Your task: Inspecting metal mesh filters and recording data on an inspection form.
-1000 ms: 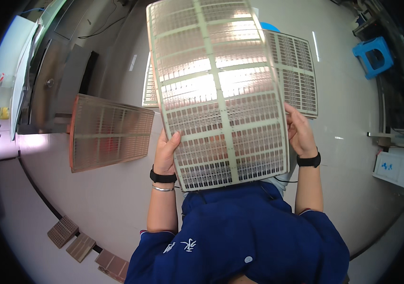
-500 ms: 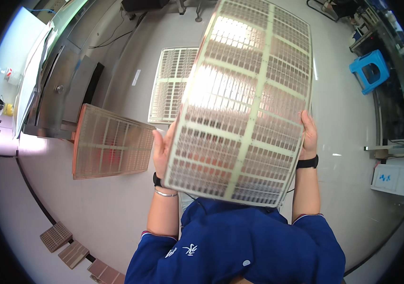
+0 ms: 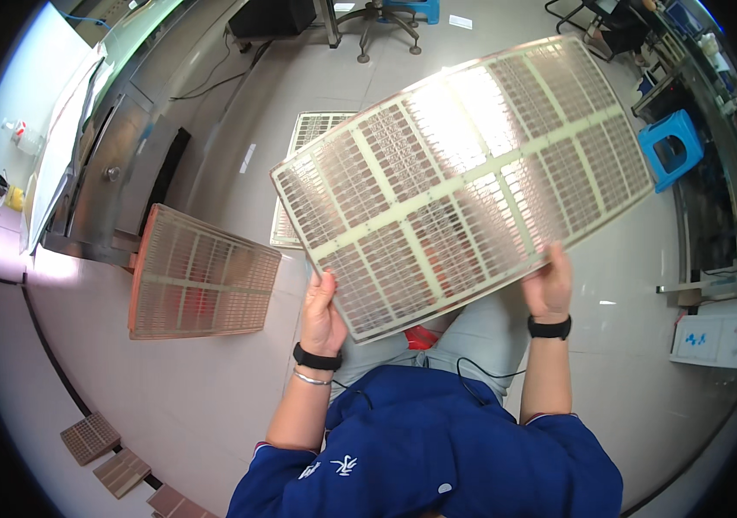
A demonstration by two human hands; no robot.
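Note:
Held up in front of me is a large rectangular grid panel (image 3: 437, 186), see-through and shiny, with pale green strips dividing it into sections. It slants, its right end farther away and higher in view. My left hand (image 3: 323, 318) grips its near left corner, thumb over the edge and the other fingers mostly behind. My right hand (image 3: 550, 283) holds the near long edge farther right, with fingertips at the rim. A second grid panel (image 3: 295, 138) is partly hidden behind the held one. To the left, a reddish-framed grid panel (image 3: 204, 281) stands tilted.
Left is a metal cabinet (image 3: 96, 177) beside a bright work surface (image 3: 23, 95). A blue stool (image 3: 672, 148) and a white box (image 3: 718, 338) stand on the right. A wheeled chair base (image 3: 377, 26) is at the far side. Several small brownish panels (image 3: 92, 438) lie lower left.
The large panel has turned clockwise from nearly upright to a sideways slant, uncovering my legs. Both hands have shifted with it, and my left thumb now rests over its corner.

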